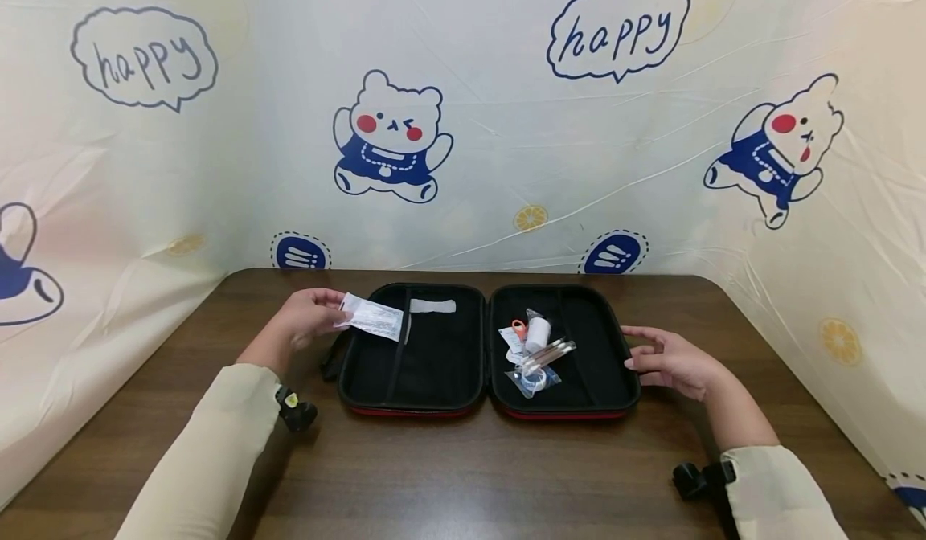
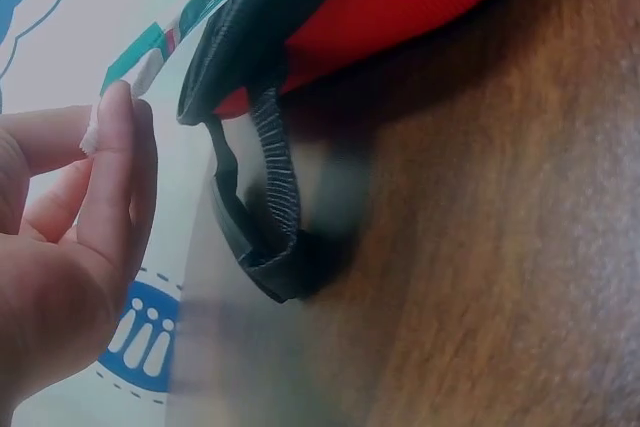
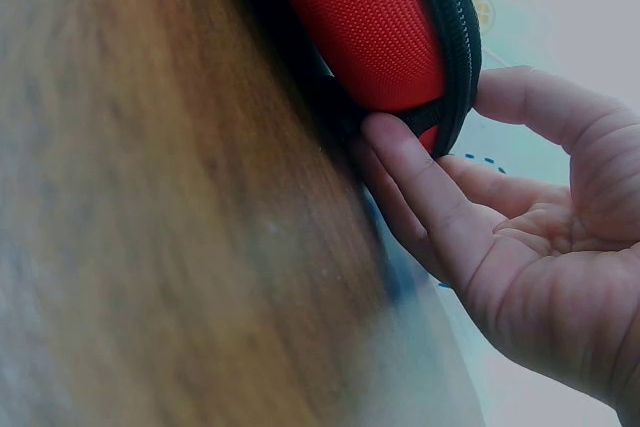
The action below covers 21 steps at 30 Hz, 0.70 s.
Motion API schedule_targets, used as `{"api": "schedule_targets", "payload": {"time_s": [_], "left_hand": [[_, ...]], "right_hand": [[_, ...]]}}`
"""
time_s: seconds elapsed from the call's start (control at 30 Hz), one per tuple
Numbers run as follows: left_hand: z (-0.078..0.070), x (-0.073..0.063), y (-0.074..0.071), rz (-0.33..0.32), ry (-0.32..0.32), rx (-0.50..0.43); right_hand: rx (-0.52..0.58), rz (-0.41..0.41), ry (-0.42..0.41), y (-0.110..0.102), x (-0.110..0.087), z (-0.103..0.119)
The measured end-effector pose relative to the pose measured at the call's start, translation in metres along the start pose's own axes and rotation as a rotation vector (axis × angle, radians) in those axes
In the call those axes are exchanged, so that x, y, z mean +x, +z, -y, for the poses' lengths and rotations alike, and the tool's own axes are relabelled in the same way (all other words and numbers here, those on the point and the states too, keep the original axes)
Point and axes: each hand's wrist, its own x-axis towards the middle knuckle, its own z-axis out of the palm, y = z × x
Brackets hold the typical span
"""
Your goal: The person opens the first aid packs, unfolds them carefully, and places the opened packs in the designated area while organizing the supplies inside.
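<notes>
One white packet (image 1: pixel 376 317) was over the open case's (image 1: pixel 448 371) left half, pinched by the left hand (image 1: pixel 314 315). The right hand (image 1: pixel 673 363) held the right edge. Inside lay one white roll (image 1: pixel 538 336) and one orange scissors handle (image 1: pixel 518 328).

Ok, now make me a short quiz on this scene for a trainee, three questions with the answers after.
1. Multiple choice: what does the left hand pinch?
A) a pen
B) a white packet
C) nothing

2. True or false: the open case has the white roll in its half nearer the right hand.

3. Fill in the blank: the right hand touches the edge of the case, whose outer shell is ____ in colour.

Key:
1. B
2. True
3. Red
</notes>
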Motion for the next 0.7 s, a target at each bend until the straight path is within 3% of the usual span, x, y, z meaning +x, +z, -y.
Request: {"api": "schedule_targets", "payload": {"time_s": [0.7], "left_hand": [[-0.007,0.005,0.027,0.051,0.025,-0.013]], "right_hand": [[-0.005,-0.009,0.012,-0.001,0.0,-0.001]]}}
